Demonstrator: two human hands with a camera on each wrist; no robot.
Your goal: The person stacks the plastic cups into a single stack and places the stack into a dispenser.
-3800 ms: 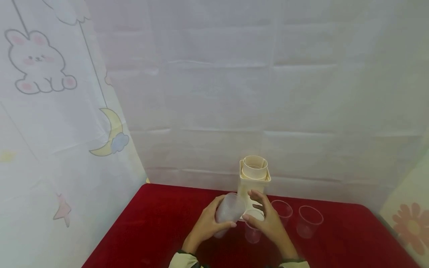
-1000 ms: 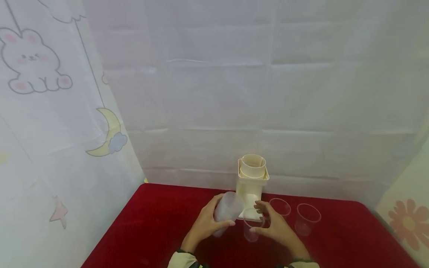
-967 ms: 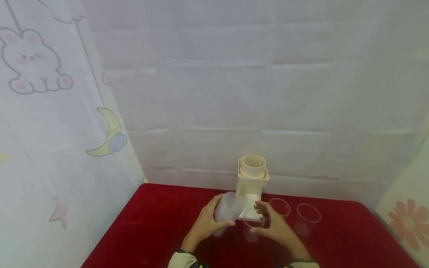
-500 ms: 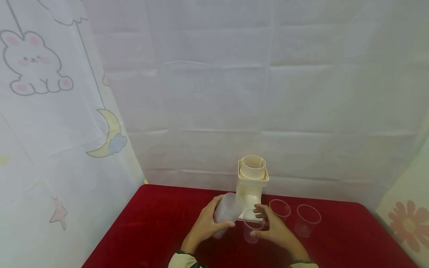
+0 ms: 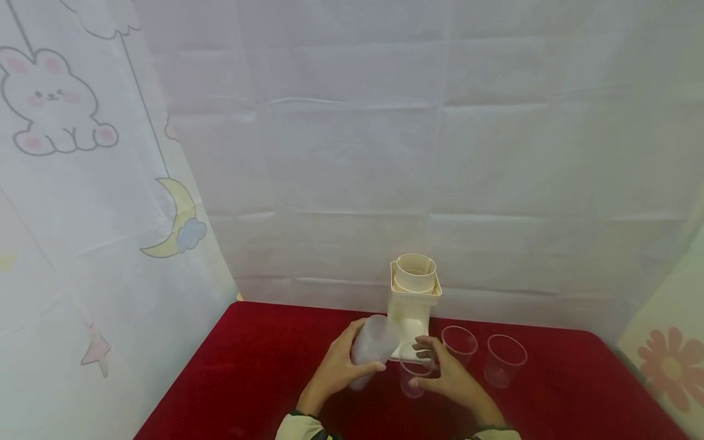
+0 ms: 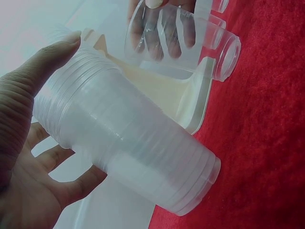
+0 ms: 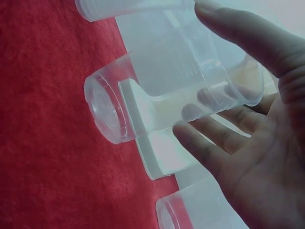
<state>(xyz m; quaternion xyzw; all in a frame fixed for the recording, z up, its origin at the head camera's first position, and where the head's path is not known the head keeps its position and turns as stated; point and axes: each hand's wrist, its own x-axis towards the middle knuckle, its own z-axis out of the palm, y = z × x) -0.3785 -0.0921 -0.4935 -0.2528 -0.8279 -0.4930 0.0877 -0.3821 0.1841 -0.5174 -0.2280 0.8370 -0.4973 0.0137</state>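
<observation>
Here I am, my left hand (image 5: 340, 365) wrapped round the cup stack (image 6: 126, 126), thumb on the near side by the rims, fingers reaching round the other. Over on the right, my right hand (image 5: 455, 380) has thumb and fingers either side of a single cup (image 7: 152, 93), up near its rim. And this is the relation that counts: the stack's long axis leans, rims up and to the right, base down and left, so its rim end tips towards the single cup, which is closer to upright and just to its right. Left hand is nearer the stack, right hand has the cup, and the cream stand (image 5: 409, 308) sits right behind the pair. Two more cups stand further right on the red table (image 5: 258, 373), a near-side one (image 5: 460, 343) and an outer one (image 5: 502, 370).

Now the murky bits! All this clear plastic: I can't count the nested cups, and their rims wash out into the pale background. Do stack and single cup touch? Can't tell. Nor whether the single cup's base rests on the cloth. The right-wrist view cuts off the stack at its top edge, and my hand and the cup cover part of the stand's foot.
</observation>
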